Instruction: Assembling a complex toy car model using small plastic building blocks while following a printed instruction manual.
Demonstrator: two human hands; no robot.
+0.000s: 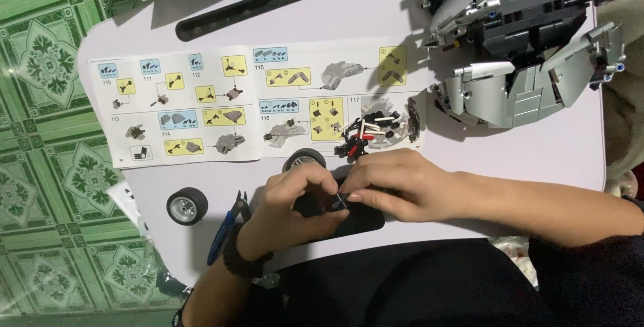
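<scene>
Both hands, left (295, 199) & right (396, 186), pinch small dark piece (339, 201) (over open instruction booklet (255, 99)).

The white bench (523, 159) holds an open booklet (201, 109) at 10 o'clock, a grey model (516, 85) at 2, and a wheel (186, 205) and pliers (228, 223) at 8.

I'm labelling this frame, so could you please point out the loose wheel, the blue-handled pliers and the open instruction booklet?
Loose wheel (186, 205): head view, on its silver hub.
Blue-handled pliers (221, 234): head view, on the blue handle.
Instruction booklet (201, 102): head view, on the left page.
</scene>
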